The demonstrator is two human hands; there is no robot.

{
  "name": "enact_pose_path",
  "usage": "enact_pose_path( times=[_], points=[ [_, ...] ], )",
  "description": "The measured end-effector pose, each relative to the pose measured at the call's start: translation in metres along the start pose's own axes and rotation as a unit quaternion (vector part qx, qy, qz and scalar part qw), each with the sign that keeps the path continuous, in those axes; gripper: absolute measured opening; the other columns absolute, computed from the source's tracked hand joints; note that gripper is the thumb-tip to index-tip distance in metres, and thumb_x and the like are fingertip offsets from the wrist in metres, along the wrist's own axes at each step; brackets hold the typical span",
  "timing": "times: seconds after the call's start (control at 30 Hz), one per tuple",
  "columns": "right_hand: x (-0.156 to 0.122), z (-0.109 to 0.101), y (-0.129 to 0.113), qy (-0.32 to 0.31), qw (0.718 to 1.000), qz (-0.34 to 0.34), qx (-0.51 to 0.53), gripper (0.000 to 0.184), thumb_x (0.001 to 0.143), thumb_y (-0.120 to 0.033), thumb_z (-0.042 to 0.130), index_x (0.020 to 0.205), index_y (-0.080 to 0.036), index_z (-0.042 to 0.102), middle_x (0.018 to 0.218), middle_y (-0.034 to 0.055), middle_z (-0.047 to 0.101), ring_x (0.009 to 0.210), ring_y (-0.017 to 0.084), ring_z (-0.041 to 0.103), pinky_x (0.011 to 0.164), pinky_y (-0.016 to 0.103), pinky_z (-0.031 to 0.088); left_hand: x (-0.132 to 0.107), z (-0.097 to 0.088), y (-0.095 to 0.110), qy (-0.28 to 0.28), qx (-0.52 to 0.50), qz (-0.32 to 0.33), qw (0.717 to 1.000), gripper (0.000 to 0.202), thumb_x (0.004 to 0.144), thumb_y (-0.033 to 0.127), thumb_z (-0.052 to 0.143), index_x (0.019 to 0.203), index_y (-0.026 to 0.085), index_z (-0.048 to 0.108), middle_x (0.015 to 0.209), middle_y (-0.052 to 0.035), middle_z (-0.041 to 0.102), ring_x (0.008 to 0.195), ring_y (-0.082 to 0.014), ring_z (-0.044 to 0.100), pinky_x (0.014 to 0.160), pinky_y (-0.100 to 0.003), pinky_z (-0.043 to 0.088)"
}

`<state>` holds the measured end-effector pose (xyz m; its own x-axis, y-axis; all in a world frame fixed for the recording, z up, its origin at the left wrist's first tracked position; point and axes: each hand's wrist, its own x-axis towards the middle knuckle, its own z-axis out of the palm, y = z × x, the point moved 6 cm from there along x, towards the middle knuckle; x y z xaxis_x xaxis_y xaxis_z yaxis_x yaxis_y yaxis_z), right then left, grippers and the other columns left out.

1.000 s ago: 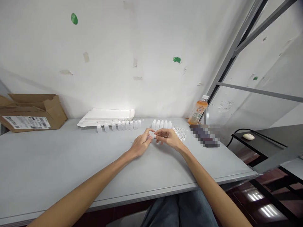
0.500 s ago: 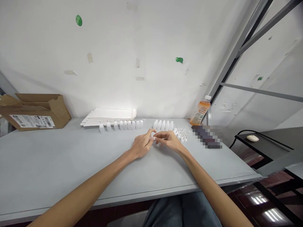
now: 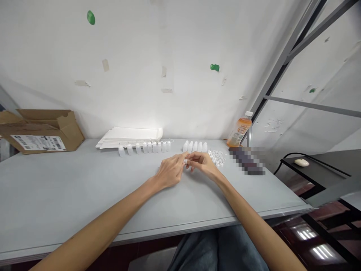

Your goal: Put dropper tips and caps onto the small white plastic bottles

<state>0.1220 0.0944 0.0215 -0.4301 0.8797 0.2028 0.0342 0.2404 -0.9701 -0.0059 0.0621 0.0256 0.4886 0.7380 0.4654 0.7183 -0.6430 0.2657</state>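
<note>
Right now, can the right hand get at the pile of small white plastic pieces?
Probably yes: the right hand sits just in front of the small white plastic pieces, with nothing between them.

White plastered wall with tape scraps at my 12 o'clock (image 3: 135,64), grey steel frame at 2 o'clock (image 3: 284,64), black side table at 3 o'clock (image 3: 310,169), glossy dark floor at 4 o'clock (image 3: 313,241)

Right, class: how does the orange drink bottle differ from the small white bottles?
The orange-filled plastic drink bottle is far larger than the small white plastic bottles. It carries a label; they look unlabelled. It stands alone; they form rows. Both stand on the grey table.
</note>
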Motion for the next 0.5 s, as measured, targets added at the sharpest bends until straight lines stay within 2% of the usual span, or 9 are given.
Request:
enact_pose_path(
  times=[0.27,0.5],
  points=[
    [-0.006,0.001,-0.006,-0.024,0.997,0.008,0.076,0.027,0.07,-0.037,0.077,0.083,-0.017,0.064,0.08,0.0044,0.068,0.071,0.018,0.066,0.069,0.037,0.056,0.001,-0.001,0.008,0.021,0.089,0.081,0.993,0.046,0.089,0.013,0.035,0.135,0.016,0.039,0.095,-0.009,0.066,0.084,-0.0211,0.061,0.068,-0.031,0.043],
    [-0.005,-0.002,-0.005,-0.025,0.997,0.006,0.079,0.026,0.071,-0.035,0.077,0.079,-0.016,0.061,0.078,0.0039,0.066,0.071,0.017,0.065,0.068,0.035,0.056,0.0,-0.001,0.012,0.047,0.128,0.123,0.983,0.049,0.088,0.008,0.036,0.137,0.016,0.039,0.081,-0.0053,0.064,0.072,-0.02,0.059,0.062,-0.031,0.035]
  ],
)
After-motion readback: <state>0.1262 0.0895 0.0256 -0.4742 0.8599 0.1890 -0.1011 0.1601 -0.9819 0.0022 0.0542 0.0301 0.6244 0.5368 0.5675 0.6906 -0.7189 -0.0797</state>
